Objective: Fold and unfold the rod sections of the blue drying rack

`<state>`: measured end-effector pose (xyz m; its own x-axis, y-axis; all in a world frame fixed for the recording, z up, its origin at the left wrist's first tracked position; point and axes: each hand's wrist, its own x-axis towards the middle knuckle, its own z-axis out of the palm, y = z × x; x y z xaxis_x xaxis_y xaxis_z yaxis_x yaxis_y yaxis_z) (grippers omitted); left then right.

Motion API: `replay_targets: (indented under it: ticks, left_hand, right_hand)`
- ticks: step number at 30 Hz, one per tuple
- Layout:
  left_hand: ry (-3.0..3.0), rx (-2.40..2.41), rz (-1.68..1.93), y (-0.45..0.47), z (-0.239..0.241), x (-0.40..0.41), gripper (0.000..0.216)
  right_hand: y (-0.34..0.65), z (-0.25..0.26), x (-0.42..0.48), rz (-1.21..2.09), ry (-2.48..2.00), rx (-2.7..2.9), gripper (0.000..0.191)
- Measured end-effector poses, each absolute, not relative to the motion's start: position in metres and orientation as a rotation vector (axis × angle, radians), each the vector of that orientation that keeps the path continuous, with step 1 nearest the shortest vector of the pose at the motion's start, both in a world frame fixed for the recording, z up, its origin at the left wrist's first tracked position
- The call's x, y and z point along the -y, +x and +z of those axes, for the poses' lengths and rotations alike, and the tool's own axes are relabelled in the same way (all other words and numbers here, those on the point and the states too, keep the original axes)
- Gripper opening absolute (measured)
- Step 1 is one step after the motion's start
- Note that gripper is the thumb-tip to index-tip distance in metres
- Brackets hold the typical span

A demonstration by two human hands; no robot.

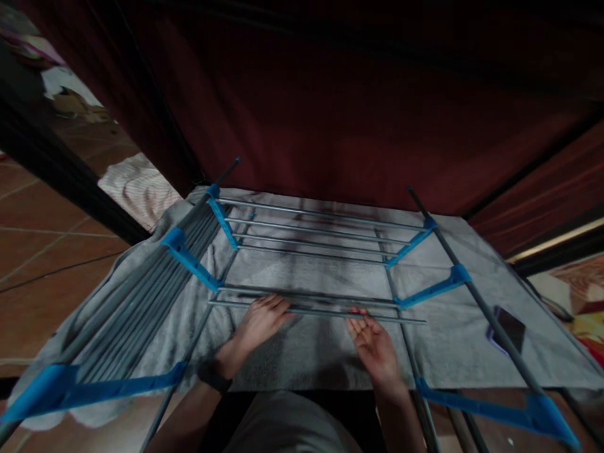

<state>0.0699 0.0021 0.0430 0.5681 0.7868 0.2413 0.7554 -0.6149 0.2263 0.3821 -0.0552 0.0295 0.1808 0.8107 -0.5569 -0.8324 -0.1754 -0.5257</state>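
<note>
Both hands on one thin grey rod of a blue-and-grey drying rack
So the rod (321, 313) is around the middle of the frame, just below the rack's (321, 214) nearest crossbar and running roughly alongside it. Left hand (267, 318) has its fingers curled down over the rod, with a dark band (214, 376) on that wrist. Right hand (370, 340) is palm up with the rod across its fingers; can't tell if they're actually closed around it. Blue brackets (431, 292) sit along both sides of the rack, more rods (155, 289) are bunched at left, grey cloth (302, 270) is underneath, and a phone (514, 328) lies at lower right.
</note>
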Motion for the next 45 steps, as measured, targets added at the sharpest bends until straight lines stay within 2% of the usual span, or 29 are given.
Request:
replay_targets:
  ticks: [5,10,16,19,24,27,31,34,36,41,45]
  left_hand:
    - [2.637,-1.404,0.657,0.043,0.041,-0.012,0.035]
    - [2.641,-1.398,0.786,0.035,0.053,-0.010,0.042]
    - [2.735,-1.310,1.006,0.061,0.100,0.004,0.033]
    - [2.772,-1.235,1.157,0.076,0.123,0.007,0.041]
    - [2.716,-1.206,1.469,0.090,0.133,0.013,0.035]
    - [2.708,-1.100,1.607,0.097,0.135,0.021,0.040]
    - [2.806,-0.945,1.707,0.109,0.143,0.035,0.039]
    - [2.885,-0.983,1.682,0.118,0.143,0.040,0.037]
    - [2.895,-1.121,1.578,0.121,0.136,0.038,0.040]
    - [2.895,-1.244,0.993,0.114,0.102,0.026,0.061]
    - [2.872,-1.287,0.768,0.100,0.074,0.017,0.069]
  right_hand:
    - [0.324,0.053,0.059,1.555,-0.882,0.150,0.015]
    - [0.282,0.088,0.055,1.507,-0.816,0.394,0.026]
    - [0.280,0.159,0.042,1.227,-0.816,0.725,0.031]
    - [0.296,0.199,0.036,1.000,-0.792,0.792,0.032]
    - [0.324,0.238,0.028,0.699,-0.830,0.918,0.028]
    - [0.327,0.233,0.023,0.599,-0.985,1.162,0.025]
    - [0.315,0.200,0.017,0.426,-1.201,1.536,0.019]
    - [0.303,0.167,0.017,0.332,-1.377,1.802,0.026]
    - [0.296,0.146,0.018,0.325,-1.484,1.965,0.029]
    - [0.281,0.104,0.023,0.350,-1.657,2.186,0.028]
    - [0.273,0.085,0.023,0.350,-1.640,2.297,0.028]
